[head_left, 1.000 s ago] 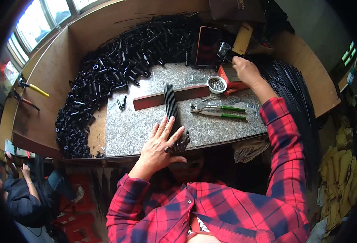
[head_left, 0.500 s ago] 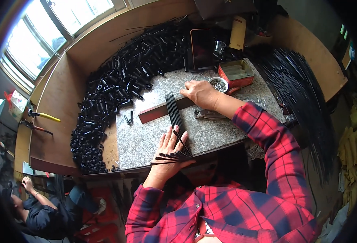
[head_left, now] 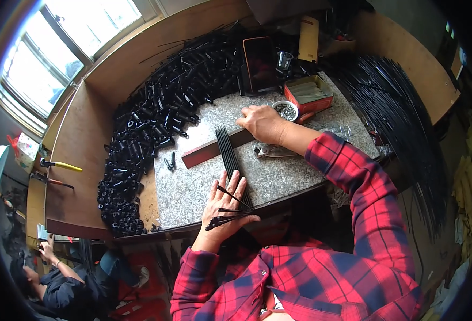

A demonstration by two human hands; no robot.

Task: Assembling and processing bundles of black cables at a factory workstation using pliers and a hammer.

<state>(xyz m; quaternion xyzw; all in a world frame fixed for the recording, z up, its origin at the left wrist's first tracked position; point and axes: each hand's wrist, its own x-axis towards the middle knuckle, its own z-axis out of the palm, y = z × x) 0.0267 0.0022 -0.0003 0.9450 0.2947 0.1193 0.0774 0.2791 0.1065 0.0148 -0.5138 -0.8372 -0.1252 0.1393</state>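
Observation:
Several thin black rods lie side by side across a dark rectangular bar on the speckled stone slab. My left hand lies at the rods' near end, fingers stretched out and spread. Some rod ends with small dark tips fan out over the back of that hand. My right hand is closed over the bar's right end; its fingertips are hidden, so what it grips cannot be told. Beside it stand a white bowl of small metal pieces and a pair of pliers.
A heap of black cylindrical parts covers the left and back. A red box of thin pins, a phone and a clear cup stand behind. Long black rods lie right. Another person sits at lower left.
The view has shifted slightly. The rod ends over my left hand have moved and lie closer together near its wrist side. My right hand stays at the bar's end.

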